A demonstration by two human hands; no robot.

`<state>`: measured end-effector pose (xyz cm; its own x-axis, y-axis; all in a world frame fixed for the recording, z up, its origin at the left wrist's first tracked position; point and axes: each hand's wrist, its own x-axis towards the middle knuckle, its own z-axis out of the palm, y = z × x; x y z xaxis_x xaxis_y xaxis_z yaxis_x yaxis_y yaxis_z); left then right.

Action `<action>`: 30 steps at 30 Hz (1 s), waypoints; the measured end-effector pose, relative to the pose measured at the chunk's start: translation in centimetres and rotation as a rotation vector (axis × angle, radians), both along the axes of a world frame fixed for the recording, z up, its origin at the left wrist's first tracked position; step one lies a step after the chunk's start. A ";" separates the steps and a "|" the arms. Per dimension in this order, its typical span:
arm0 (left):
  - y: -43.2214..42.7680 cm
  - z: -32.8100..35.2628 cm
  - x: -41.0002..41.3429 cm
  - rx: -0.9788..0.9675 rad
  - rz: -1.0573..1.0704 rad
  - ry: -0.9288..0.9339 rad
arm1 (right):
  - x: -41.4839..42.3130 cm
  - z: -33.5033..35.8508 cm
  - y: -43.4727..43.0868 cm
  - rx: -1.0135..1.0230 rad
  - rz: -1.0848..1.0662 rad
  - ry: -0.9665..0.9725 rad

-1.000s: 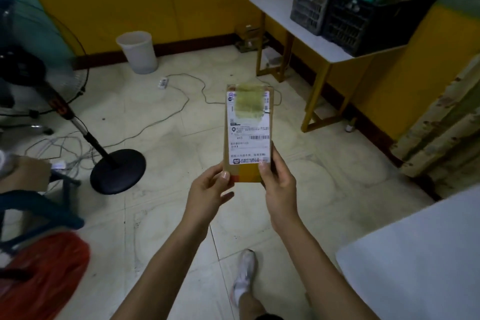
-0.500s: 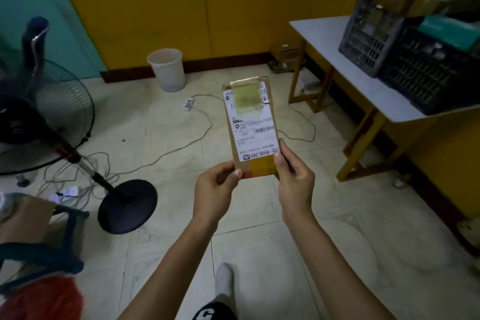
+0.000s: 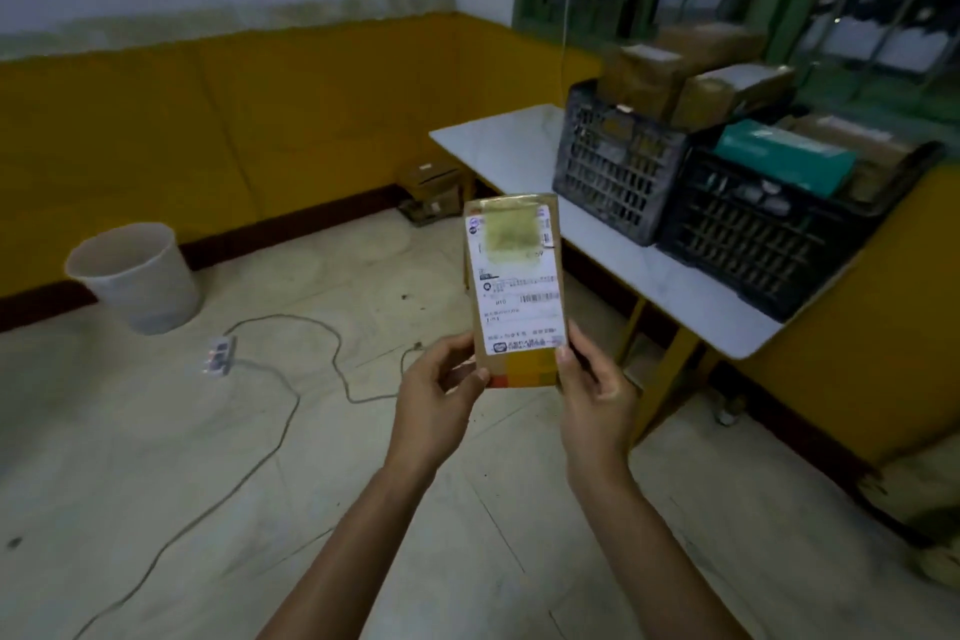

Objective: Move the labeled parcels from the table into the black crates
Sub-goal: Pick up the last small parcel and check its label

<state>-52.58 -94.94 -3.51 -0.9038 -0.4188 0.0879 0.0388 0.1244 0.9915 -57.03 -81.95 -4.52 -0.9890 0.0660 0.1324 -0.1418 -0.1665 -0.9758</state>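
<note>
Closer now to the black crates [image 3: 748, 224], we pinch the brown parcel [image 3: 514, 286] upright between left hand [image 3: 436, 405] and right hand [image 3: 597, 395], white label facing us, long axis vertical.

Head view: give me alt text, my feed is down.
The left hand and right hand hold a labeled parcel upright by its bottom corners. Ahead right, a far crate and a near crate, both holding boxes, stand on a white table.

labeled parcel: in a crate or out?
Out. The left hand and right hand hold the parcel by its lower end, over the floor, short of the black crates on the table.
</note>
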 end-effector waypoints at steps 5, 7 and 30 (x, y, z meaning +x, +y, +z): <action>-0.8 -0.6 -11.1 -0.037 -0.141 0.013 | -8.8 -0.4 -0.5 -0.023 -0.140 -0.009; -1.1 -0.8 -15.8 -0.029 -0.187 0.027 | -13.0 -0.6 -0.4 -0.029 -0.187 -0.014; 2.8 9.8 -74.4 -0.403 -0.845 0.268 | -65.5 10.0 7.2 0.261 -0.419 -0.048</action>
